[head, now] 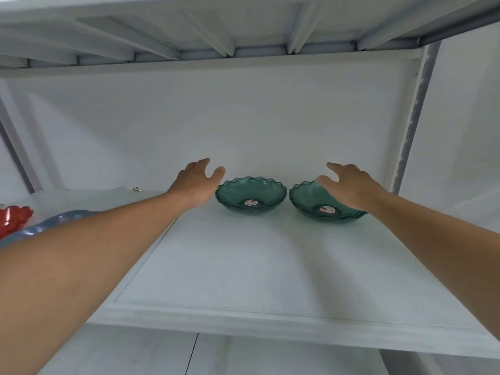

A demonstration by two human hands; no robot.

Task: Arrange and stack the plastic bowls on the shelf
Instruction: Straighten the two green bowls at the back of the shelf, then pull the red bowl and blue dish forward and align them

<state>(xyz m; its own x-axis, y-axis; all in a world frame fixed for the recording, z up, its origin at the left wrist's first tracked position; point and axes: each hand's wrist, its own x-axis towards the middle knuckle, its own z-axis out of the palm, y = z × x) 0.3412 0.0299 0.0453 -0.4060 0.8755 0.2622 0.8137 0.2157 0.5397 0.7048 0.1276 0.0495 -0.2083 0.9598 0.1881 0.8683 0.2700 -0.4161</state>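
Two translucent green plastic bowls with wavy rims stand side by side at the back of a white shelf (243,266). The left green bowl (250,194) has a round red and white sticker inside. My left hand (196,184) hovers just left of it, fingers spread, holding nothing. The right green bowl (311,204) also carries a sticker. My right hand (349,186) is over its far right rim with fingers apart and covers part of it; whether it touches the rim is unclear.
At the far left edge lie a blue bowl (54,221) and a red plastic piece (13,219), partly hidden by my left forearm. An upper shelf (243,28) hangs overhead. A grey upright post (416,112) bounds the right side. A small item (137,188) lies at the back left.
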